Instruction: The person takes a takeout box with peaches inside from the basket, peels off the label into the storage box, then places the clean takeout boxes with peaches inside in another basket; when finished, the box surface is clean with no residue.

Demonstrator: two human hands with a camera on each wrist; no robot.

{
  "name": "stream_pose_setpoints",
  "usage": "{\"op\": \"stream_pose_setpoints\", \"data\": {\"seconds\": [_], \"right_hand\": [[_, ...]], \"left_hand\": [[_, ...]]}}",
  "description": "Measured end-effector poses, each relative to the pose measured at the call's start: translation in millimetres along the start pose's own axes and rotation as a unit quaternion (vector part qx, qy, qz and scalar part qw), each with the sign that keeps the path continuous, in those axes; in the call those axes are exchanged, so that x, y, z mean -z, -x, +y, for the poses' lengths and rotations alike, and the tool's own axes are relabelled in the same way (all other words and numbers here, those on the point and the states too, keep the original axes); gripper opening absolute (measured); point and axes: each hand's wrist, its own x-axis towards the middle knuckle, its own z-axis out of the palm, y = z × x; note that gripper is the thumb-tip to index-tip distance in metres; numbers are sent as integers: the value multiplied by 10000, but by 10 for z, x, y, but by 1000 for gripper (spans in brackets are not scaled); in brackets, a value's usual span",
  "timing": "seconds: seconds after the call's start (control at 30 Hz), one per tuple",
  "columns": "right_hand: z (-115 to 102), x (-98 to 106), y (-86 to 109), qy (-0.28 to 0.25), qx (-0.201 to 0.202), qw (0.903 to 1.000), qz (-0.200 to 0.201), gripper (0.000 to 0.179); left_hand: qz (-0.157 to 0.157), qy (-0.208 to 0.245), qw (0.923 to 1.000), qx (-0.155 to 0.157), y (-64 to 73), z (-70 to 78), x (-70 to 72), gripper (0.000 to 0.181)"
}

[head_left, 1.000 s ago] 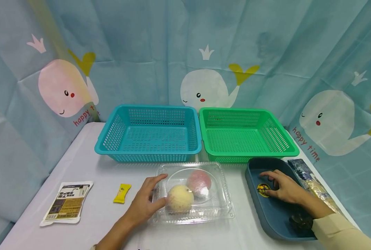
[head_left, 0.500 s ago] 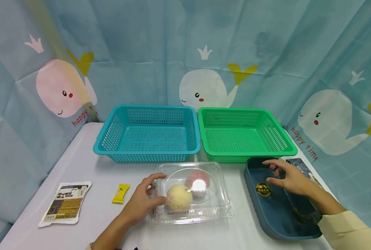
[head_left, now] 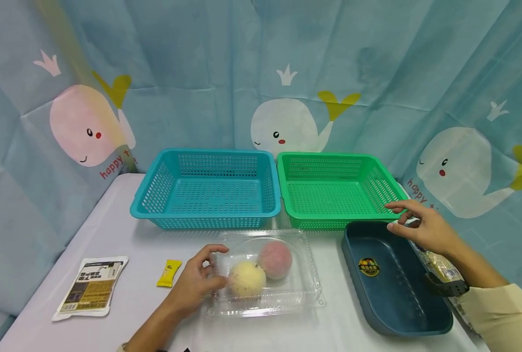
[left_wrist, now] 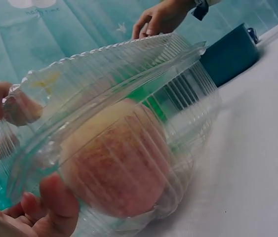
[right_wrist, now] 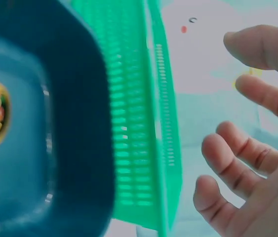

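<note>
My left hand [head_left: 196, 277] grips the left side of a clear plastic clamshell container [head_left: 302, 288] on the table. In the left wrist view, the thumb and fingers lie around its near edge, with the ribbed walls and lid rim showing. Inside sit two round fruits: a pale yellow one [head_left: 247, 278], blushed red on its side in the left wrist view, and a pink one [head_left: 275, 259]. My right hand [head_left: 428, 227] holds nothing, its fingers loosely bent, over the far right corner of a dark blue plastic tub [head_left: 393, 293]. A round fruit-printed sticker [head_left: 368, 267] is on the tub's floor.
Behind stand a blue mesh basket [head_left: 206, 215] and a green mesh basket [head_left: 344, 217], side by side. At the left lie a flat white-edged packet [head_left: 91, 287] and a small yellow packet [head_left: 169, 273]. A shiny gold packet [head_left: 441, 266] lies right of the tub, partly behind my right arm.
My right hand has risen from inside the tub, moving away and to the right. My left hand and the container have slid slightly left; the glare on the lid has gone.
</note>
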Motion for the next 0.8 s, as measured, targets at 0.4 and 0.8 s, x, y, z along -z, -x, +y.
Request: {"op": "stream_pose_setpoints", "data": {"seconds": [0.4,0.8], "right_hand": [[199,220,-167,328,-823,9961,37,47],[425,215,-252,460,-1007,9937,-169,51]], "left_hand": [[-4,530,9971,-547,123,231,-21,61],[-226,791,9910,-1058,99,518,-38,56]]}}
